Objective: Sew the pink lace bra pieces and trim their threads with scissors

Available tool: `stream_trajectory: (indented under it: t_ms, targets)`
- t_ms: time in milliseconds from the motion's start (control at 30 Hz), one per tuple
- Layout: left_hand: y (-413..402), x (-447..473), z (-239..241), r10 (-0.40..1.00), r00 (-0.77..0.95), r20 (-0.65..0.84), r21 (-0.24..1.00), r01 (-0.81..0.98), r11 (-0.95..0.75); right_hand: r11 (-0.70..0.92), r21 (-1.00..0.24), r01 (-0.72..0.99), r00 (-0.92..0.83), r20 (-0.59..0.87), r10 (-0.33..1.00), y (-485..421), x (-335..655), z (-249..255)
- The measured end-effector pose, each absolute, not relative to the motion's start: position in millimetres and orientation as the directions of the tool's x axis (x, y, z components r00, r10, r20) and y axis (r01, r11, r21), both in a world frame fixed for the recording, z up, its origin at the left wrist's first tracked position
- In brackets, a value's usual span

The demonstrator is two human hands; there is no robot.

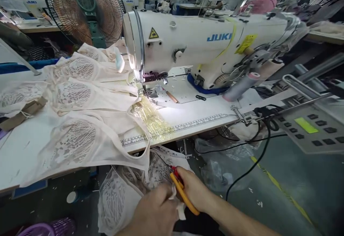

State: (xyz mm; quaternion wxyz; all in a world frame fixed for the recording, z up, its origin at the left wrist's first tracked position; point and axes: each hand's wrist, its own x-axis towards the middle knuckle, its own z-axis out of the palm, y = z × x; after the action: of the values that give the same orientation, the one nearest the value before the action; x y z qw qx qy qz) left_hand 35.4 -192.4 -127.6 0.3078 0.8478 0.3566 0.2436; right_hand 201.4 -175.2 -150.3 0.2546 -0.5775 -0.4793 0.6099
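Below the table's front edge, my right hand (195, 189) is closed around a pair of scissors (180, 189) with orange and red handles. The blades point up and to the left, towards pale lace fabric. Just left of them, my left hand (158, 211) is closed on a cream lace bra (118, 196), and a strip of white fabric sticks out between its fingers. The bra hangs in front of me below the tabletop. More cream lace bras (77, 139) lie in a row across the table, with one strap looping over the front edge.
A white JUKI sewing machine (185, 38) stands on the table with a printed ruler (177, 130) along its edge. A fan (86, 10) is behind it. At right are a control panel (311, 128) and hanging black cables. A purple basket (48, 227) sits low at left.
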Motion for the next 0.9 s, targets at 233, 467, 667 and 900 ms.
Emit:
stream_trajectory:
  t_ms: [233, 467, 667, 900]
  targets:
    - [-195.8, 23.0, -122.6, 0.844, 0.51, 0.163, 0.867, 0.334, -0.369, -0.396, -0.915, 0.08, -0.284, -0.402, 0.87, -184.9, 215.9, -149.3]
    - [-198.7, 27.4, -126.7, 0.876, 0.478, 0.064, 0.888, 0.374, -0.269, -0.405, -0.912, 0.068, -0.288, -0.406, 0.867, -181.6, 214.1, -152.2]
    - [-196.3, 24.1, -135.2, 0.965, 0.219, 0.144, 0.899, 0.378, -0.221, -0.313, -0.95, -0.015, -0.355, -0.288, 0.89, -185.2, 224.1, -143.0]
    - [-197.0, 25.4, -135.1, 0.98, -0.037, -0.196, 0.935, 0.294, 0.198, -0.315, -0.945, -0.092, -0.431, -0.247, 0.868, -195.6, 230.5, -154.7]
